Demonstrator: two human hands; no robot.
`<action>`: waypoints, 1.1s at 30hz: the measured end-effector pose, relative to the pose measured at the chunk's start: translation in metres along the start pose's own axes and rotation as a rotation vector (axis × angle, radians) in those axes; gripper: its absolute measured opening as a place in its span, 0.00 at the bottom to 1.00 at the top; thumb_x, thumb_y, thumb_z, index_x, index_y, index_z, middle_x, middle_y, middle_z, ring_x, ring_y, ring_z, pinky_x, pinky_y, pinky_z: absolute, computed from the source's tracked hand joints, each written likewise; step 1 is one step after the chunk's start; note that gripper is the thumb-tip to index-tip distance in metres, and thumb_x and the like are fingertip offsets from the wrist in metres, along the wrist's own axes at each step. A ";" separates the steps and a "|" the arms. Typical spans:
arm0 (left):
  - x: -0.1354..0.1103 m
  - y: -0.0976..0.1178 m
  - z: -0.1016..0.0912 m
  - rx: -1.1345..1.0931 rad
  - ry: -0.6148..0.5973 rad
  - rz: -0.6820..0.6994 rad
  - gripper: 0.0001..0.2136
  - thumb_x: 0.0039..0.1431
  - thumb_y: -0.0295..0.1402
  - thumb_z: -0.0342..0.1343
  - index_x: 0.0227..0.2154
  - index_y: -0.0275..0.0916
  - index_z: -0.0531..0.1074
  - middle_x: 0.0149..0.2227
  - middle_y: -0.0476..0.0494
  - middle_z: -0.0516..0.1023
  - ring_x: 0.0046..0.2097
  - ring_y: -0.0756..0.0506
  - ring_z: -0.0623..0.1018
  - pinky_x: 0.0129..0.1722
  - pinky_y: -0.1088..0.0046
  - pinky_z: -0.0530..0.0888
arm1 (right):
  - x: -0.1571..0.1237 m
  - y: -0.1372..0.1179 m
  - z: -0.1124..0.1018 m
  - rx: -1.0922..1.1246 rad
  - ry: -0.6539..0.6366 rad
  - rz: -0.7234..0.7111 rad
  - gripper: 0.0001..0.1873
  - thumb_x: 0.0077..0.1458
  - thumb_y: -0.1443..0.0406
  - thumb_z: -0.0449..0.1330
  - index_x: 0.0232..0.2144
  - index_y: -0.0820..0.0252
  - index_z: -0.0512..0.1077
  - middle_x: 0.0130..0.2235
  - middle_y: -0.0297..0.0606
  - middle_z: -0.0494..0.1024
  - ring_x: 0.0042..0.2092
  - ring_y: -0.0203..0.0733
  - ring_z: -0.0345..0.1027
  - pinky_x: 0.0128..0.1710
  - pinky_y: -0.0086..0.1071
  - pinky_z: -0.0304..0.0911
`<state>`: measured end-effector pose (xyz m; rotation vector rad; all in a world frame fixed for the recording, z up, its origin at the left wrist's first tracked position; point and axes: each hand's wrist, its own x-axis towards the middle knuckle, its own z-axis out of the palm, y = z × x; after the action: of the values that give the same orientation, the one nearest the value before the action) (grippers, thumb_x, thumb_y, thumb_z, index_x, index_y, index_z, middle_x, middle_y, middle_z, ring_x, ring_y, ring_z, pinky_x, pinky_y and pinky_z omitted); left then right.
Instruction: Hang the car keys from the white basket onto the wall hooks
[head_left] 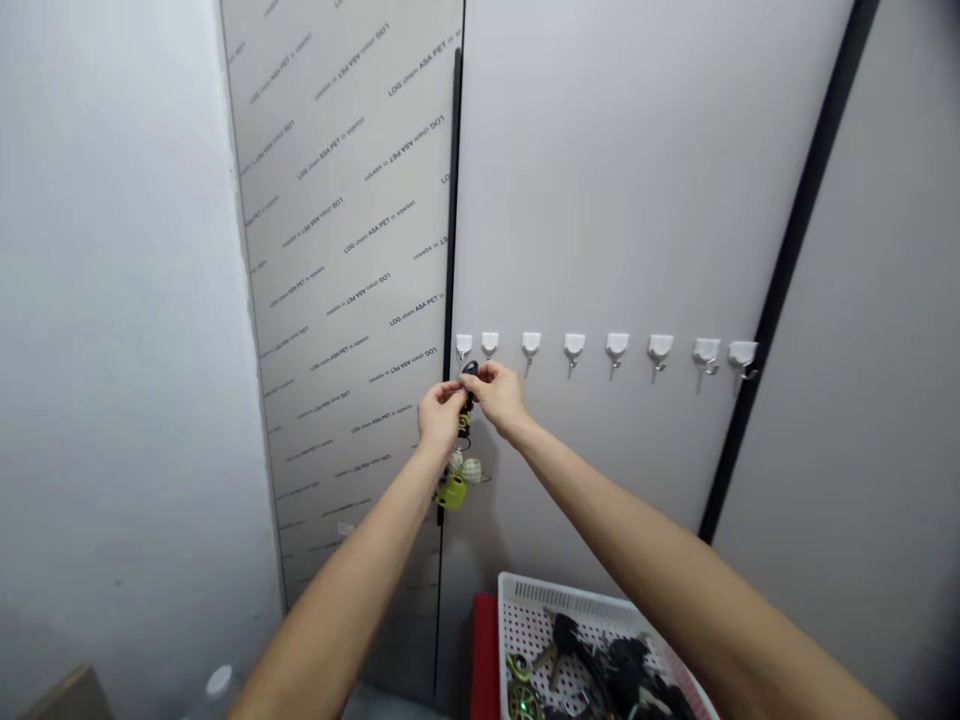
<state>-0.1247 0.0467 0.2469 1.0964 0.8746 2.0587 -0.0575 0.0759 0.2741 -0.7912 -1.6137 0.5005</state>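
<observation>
The fingertips of the right hand (499,395) pinch the black top of a key bunch (469,372), and the curled fingers of the left hand (441,415) close against it, just below white adhesive wall hooks (489,344). A green charm (451,491) dangles lower, above a white plastic basket (570,600) holding keys (566,635).
</observation>
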 end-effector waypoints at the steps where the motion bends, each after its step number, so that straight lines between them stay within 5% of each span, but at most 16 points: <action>1: 0.008 0.003 -0.001 0.004 0.011 0.002 0.06 0.35 0.28 0.51 0.21 0.33 0.63 0.19 0.52 0.66 0.21 0.56 0.66 0.24 0.79 0.63 | 0.006 -0.002 0.004 -0.005 0.003 -0.001 0.10 0.33 0.60 0.53 0.15 0.61 0.59 0.16 0.28 0.61 0.19 0.28 0.53 0.20 0.24 0.50; 11: 0.055 0.007 0.001 0.281 0.195 0.013 0.03 0.39 0.26 0.45 0.20 0.35 0.62 0.15 0.54 0.62 0.17 0.55 0.65 0.19 0.79 0.63 | 0.040 -0.007 0.019 -0.348 0.131 -0.029 0.13 0.39 0.57 0.48 0.17 0.61 0.61 0.18 0.31 0.64 0.21 0.30 0.55 0.23 0.25 0.51; 16: 0.053 -0.011 0.001 0.573 0.264 0.007 0.03 0.39 0.27 0.46 0.19 0.36 0.64 0.20 0.49 0.68 0.24 0.53 0.67 0.26 0.78 0.64 | 0.036 -0.001 0.021 -0.577 0.101 -0.041 0.10 0.39 0.59 0.50 0.16 0.61 0.61 0.18 0.31 0.64 0.21 0.31 0.54 0.22 0.25 0.49; 23: 0.046 -0.024 -0.002 0.721 0.208 0.029 0.02 0.38 0.27 0.47 0.18 0.37 0.64 0.23 0.48 0.70 0.28 0.51 0.68 0.31 0.76 0.63 | 0.024 0.017 0.020 -0.629 0.001 -0.019 0.11 0.39 0.59 0.50 0.18 0.62 0.64 0.19 0.33 0.66 0.23 0.32 0.57 0.24 0.26 0.51; 28: 0.042 -0.029 -0.008 0.773 0.139 0.067 0.05 0.38 0.27 0.47 0.22 0.36 0.65 0.25 0.48 0.70 0.28 0.52 0.68 0.31 0.76 0.64 | 0.006 0.027 -0.008 -0.547 -0.089 -0.090 0.13 0.41 0.59 0.49 0.21 0.64 0.65 0.21 0.34 0.67 0.23 0.30 0.59 0.26 0.25 0.53; 33: 0.021 -0.045 -0.026 0.707 0.170 0.129 0.08 0.36 0.24 0.47 0.24 0.34 0.65 0.25 0.49 0.68 0.28 0.53 0.67 0.31 0.79 0.64 | -0.045 0.059 -0.068 -0.555 -0.257 -0.006 0.10 0.41 0.62 0.50 0.22 0.65 0.66 0.21 0.34 0.68 0.23 0.29 0.60 0.26 0.25 0.53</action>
<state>-0.1469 0.0825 0.2094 1.3643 1.7419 2.0083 0.0242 0.0752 0.2155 -1.1667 -2.0298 0.1450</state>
